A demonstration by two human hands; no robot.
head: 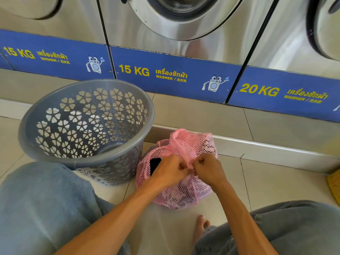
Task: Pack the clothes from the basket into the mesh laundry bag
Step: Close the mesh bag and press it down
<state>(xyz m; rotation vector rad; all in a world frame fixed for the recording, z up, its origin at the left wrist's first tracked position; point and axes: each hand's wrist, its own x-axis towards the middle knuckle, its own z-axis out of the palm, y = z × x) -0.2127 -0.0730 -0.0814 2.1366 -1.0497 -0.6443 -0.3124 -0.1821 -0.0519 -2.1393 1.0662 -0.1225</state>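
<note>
While both hands meet over the pink mesh laundry bag [176,181], each has its fingers curled tight on the gathered netting at the bag's front. The left hand [170,171] and the right hand [207,170] sit knuckle to knuckle, almost touching, pinching the mesh near a small metal piece between them that is too small to identify. Clothes show through the netting, with a dark item [155,165] against the bag's left side; loose mesh stands up behind the hands. The bag sits on the tiled floor [276,183], just right of the grey plastic laundry basket [55,155], nearly touching its lower wall. What can be seen of the basket's inside holds no clothes. Behind the bag a low step edge [257,144] runs below the washers [174,74]. Open tile lies to the bag's right. Grey-clad knees [40,203] flank the forearms, and a bare foot [200,227] rests near the bag.
</note>
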